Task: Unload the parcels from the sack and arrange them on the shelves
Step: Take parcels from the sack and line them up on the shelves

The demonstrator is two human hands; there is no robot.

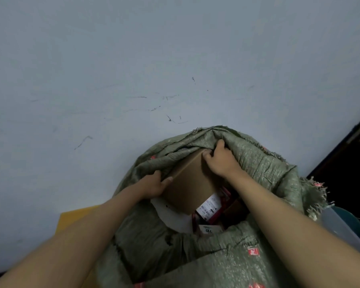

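1. Inside the open mouth of the green sack (pixel 258 169), a brown cardboard box (pixel 190 183) lies tilted, its long axis running from near to far.
2. Left hand (pixel 154 183) grips the box's left edge, thumb on top; right hand (pixel 220 159) curls its fingers over the far right corner, under the sack's fold.
3. Both forearms reach forward and down, about equally close.
4. Judging by this, the box must come up and toward the person; no shelves are in view.
5. More parcels (pixel 216 206) lie beneath it.
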